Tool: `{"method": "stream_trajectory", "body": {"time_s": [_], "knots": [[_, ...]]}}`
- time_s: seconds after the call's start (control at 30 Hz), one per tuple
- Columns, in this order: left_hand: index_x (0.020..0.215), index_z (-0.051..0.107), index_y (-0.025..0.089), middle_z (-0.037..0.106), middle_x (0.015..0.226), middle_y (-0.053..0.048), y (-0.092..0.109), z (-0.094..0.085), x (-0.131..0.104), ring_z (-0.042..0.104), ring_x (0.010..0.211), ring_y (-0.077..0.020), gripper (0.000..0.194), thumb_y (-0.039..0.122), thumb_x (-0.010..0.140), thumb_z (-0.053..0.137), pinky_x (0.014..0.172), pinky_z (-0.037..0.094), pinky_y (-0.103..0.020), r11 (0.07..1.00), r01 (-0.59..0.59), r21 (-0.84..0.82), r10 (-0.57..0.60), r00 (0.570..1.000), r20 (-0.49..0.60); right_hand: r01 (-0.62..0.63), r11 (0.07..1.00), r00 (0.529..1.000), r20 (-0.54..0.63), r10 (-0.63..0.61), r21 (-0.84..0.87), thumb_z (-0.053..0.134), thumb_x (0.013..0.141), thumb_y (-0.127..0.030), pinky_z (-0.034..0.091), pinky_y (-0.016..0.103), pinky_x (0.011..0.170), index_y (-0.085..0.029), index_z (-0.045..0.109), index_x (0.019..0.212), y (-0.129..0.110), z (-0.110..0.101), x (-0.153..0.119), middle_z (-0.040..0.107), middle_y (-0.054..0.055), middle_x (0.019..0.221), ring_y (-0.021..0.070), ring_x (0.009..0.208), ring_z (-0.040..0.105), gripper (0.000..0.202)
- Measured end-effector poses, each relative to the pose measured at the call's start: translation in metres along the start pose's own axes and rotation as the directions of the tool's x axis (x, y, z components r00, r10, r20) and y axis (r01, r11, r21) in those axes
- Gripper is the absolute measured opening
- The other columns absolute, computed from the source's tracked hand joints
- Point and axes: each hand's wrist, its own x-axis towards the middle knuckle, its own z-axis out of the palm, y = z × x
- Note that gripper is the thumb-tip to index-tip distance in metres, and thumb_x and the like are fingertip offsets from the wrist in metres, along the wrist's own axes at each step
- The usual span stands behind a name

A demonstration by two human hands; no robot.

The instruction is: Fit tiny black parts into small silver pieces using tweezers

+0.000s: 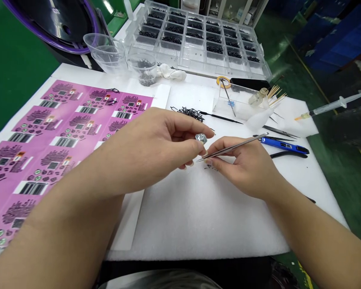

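Note:
My left hand (159,140) is raised over the white foam mat (174,224), its thumb and fingers closed around a small shiny silver piece (201,138) whose kind I cannot make out. Beside it, my right hand (243,166) grips slim metal tweezers (228,149) like a pen, their points aimed left beneath my left fingertips. Whether the points touch anything is too small to tell. A few tiny dark bits (211,167) lie on the mat below the right fingertips. Behind the hands sits a heap of small black parts (190,113).
Pink printed sheets (87,90) cover the left side. Behind stand clear plastic cups (142,66) and a compartment tray (195,54) of black parts. A blue-handled cutter (284,145), pliers, toothpicks (275,93) and a syringe (333,104) are at the right.

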Motion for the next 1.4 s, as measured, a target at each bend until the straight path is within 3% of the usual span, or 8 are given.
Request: {"method": "stream_trajectory", "body": {"time_s": [0.3,0.5,0.7,0.87,1.03,1.4], "knots": [[0.101,0.073,0.03,0.066,0.063,0.004,-0.002,0.003,0.002,0.058,0.055,-0.0107,0.025,0.032,0.083,0.057,0.042,0.037,-0.019,1.0,0.006,0.028,-0.005,1.0,-0.014,0.001,1.0,1.0,-0.015,-0.001,-0.006,0.066,0.082,-0.014,0.049,0.021,0.069,-0.022,0.068,0.086,-0.002,-0.004,0.0,0.071,-0.007,0.08,0.0105,0.075,0.067,0.009],[0.107,0.071,0.034,0.07,0.076,0.006,-0.003,0.015,0.002,0.061,0.06,-0.0107,0.029,0.032,0.083,0.054,0.046,0.042,-0.018,1.0,-0.008,0.007,0.008,0.998,0.055,0.049,0.992,0.966,-0.245,-0.077,-0.119,0.069,0.081,-0.016,0.053,0.027,0.066,-0.023,0.068,0.089,-0.002,-0.027,-0.008,0.072,-0.002,0.086,0.0162,0.079,0.068,0.01],[0.106,0.071,0.033,0.069,0.081,0.007,-0.001,0.023,0.001,0.059,0.061,-0.0093,0.03,0.027,0.082,0.053,0.051,0.043,-0.02,1.0,-0.016,-0.019,0.018,0.989,0.144,0.151,0.974,0.919,-0.386,-0.075,0.171,0.068,0.081,-0.013,0.059,0.036,0.076,-0.022,0.058,0.095,-0.013,-0.027,-0.017,0.069,0.004,0.094,0.0226,0.091,0.068,0.019],[0.108,0.07,0.032,0.064,0.069,0.006,0.001,0.026,0.003,0.055,0.058,-0.012,0.032,0.026,0.083,0.049,0.053,0.042,-0.024,0.999,0.009,-0.04,0.001,0.973,0.233,0.125,0.981,0.942,-0.329,-0.071,0.147,0.066,0.082,-0.015,0.06,0.037,0.072,-0.026,0.055,0.094,-0.019,-0.026,-0.021,0.069,0.002,0.091,0.0235,0.087,0.069,0.02],[0.093,0.073,0.026,0.061,0.064,0.003,0.005,0.028,0.005,0.053,0.059,-0.014,0.026,0.025,0.081,0.05,0.054,0.04,-0.025,0.999,0.004,-0.044,0.006,0.972,0.235,0.089,0.995,0.973,-0.22,-0.076,0.048,0.064,0.081,-0.011,0.061,0.04,0.075,-0.026,0.053,0.094,-0.021,-0.029,-0.021,0.068,0.002,0.096,0.0249,0.089,0.069,0.022],[0.094,0.071,0.028,0.063,0.072,0.003,-0.001,0.026,0.005,0.055,0.064,-0.0147,0.028,0.023,0.084,0.046,0.057,0.041,-0.026,0.999,-0.028,-0.032,0.036,0.963,0.267,0.152,0.988,0.965,-0.216,-0.15,-0.005,0.063,0.082,-0.006,0.062,0.035,0.076,-0.026,0.052,0.094,-0.021,-0.029,-0.021,0.068,0.0,0.096,0.0208,0.089,0.07,0.025]]}}
